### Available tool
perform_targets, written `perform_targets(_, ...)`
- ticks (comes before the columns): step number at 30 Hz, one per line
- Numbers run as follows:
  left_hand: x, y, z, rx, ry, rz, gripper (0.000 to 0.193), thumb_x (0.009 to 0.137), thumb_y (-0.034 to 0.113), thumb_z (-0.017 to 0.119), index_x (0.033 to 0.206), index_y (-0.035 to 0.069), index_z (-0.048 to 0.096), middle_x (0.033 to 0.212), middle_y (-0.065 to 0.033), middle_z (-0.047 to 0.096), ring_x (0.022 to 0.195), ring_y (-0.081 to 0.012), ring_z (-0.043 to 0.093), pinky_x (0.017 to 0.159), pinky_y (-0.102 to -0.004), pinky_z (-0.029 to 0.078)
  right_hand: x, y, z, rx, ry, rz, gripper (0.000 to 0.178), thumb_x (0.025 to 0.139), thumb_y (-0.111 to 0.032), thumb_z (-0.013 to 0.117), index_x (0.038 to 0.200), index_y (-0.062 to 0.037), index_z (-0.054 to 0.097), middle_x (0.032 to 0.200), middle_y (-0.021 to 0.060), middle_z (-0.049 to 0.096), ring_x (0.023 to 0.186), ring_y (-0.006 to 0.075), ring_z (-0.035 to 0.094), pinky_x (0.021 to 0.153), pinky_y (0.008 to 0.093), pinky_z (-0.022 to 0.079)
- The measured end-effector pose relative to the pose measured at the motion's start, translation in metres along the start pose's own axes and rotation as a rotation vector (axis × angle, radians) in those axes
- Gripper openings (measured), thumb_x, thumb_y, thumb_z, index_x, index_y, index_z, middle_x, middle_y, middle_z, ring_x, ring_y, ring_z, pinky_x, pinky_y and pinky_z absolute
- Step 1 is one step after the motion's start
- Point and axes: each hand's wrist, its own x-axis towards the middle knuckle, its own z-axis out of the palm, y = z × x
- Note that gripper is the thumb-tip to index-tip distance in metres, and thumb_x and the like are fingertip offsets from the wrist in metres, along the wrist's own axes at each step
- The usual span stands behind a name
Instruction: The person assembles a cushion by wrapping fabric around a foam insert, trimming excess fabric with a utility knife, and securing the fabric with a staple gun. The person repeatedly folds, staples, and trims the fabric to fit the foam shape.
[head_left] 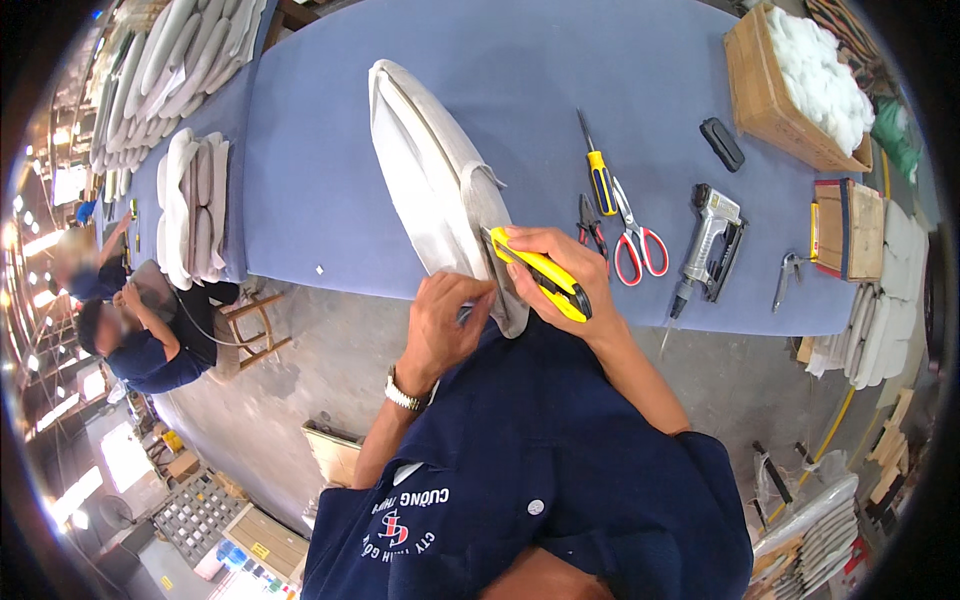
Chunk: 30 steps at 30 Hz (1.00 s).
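Note:
A long, light grey upholstered pad lies across the table's near edge, its near end close to my body. A seam or fold of fabric runs along its length, and a small flap lifts on its right side. My right hand grips a yellow and black utility knife, its tip end at the pad's right side near the close end. At the pad's left side, my left hand has thumb and fingers pinched on the fabric edge, a metal watch on that wrist. The exact pinch point is partly hidden.
On the blue-covered table lie a yellow screwdriver, pliers, red-handled scissors, a staple gun and a black block. A carton of white stuffing stands far right. Grey pads are stacked left, near a seated co-worker.

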Motion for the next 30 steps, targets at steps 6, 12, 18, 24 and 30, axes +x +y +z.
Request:
perform_targets(6,-0.021,-0.001,-0.009,-0.114,-0.05,0.099,0.008,0.085,0.008,0.081,0.087,0.004,0.075,0.093,-0.0065,0.073,0.087,-0.0234,0.067,0.084,-0.0355,0.05,0.002,0.0,0.003,-0.032,-0.065,-0.055,0.033,0.085,0.0,0.078,0.115,-0.0006,0.067,0.117,0.0183,0.074,0.103,0.0308,0.074,0.088,0.0346,0.058)
perform_targets(12,-0.026,-0.008,0.001,-0.166,0.017,-0.022,0.011,0.088,0.013,0.08,0.088,0.003,0.074,0.09,-0.0089,0.073,0.08,-0.0245,0.069,0.075,-0.036,0.053,0.004,-0.007,-0.002,-0.039,-0.128,-0.037,0.032,0.085,-0.002,0.08,0.114,0.0,0.068,0.119,0.0202,0.073,0.108,0.0319,0.073,0.092,0.0352,0.057)
perform_targets(18,0.058,0.002,-0.012,0.042,0.276,-0.237,0.03,0.09,0.024,0.082,0.105,0.001,0.071,0.094,-0.0126,0.071,0.078,-0.0246,0.07,0.07,-0.036,0.056,-0.001,-0.009,0.006,-0.117,-0.142,-0.071,0.031,0.085,-0.002,0.079,0.114,0.0,0.068,0.121,0.0198,0.073,0.109,0.0321,0.073,0.093,0.0356,0.057)
perform_targets(24,0.085,-0.022,0.006,0.181,0.146,-0.174,0.031,0.088,0.029,0.082,0.102,0.005,0.067,0.098,-0.0115,0.068,0.085,-0.0281,0.07,0.072,-0.0426,0.055,-0.008,-0.01,0.005,-0.171,-0.094,-0.062,0.031,0.086,-0.002,0.078,0.115,0.0003,0.067,0.121,0.0193,0.073,0.109,0.0317,0.073,0.092,0.0355,0.057)
perform_targets(30,0.095,-0.014,0.01,0.189,0.075,0.039,0.019,0.086,0.02,0.079,0.088,0.004,0.069,0.089,-0.0088,0.068,0.092,-0.0308,0.065,0.079,-0.0431,0.052,-0.011,-0.006,-0.004,-0.147,-0.085,-0.05,0.032,0.086,0.002,0.077,0.116,0.0015,0.068,0.124,0.0199,0.073,0.111,0.028,0.074,0.092,0.033,0.058)
